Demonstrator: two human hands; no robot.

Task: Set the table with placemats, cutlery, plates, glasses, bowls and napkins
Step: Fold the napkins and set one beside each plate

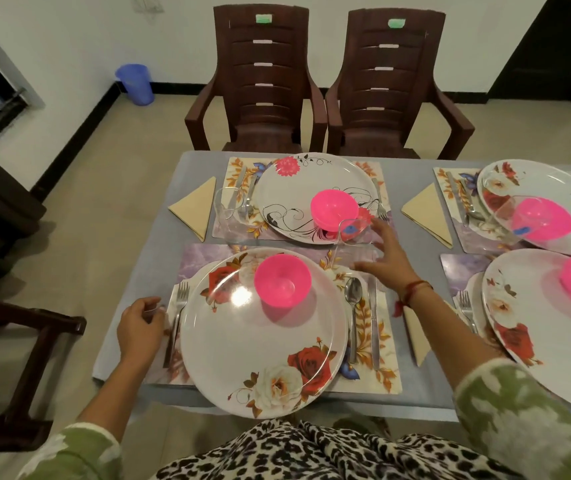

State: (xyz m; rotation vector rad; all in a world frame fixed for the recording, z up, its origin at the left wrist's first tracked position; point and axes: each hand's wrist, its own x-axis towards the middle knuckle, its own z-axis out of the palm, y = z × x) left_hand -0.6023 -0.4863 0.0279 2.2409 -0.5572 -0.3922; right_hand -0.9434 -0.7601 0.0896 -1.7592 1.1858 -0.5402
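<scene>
**A:** At the far right corner of the near placemat (381,368), which way did the glass (352,237) lie from the right hand (386,263)?

**B:** Just to its left, roughly upright, between the near plate (259,341) and the far plate's pink bowl (334,209). The right hand was spread wide with straight fingers. Whether it touched the glass could not be told.

**A:** And the left hand (140,327)?

**B:** Well apart, at the placemat's left edge beside the fork (178,317). Its fingers were curled at something pale, but a grip could not be confirmed. The right hand was much the nearer, so settling the glass looked like its job.
</scene>
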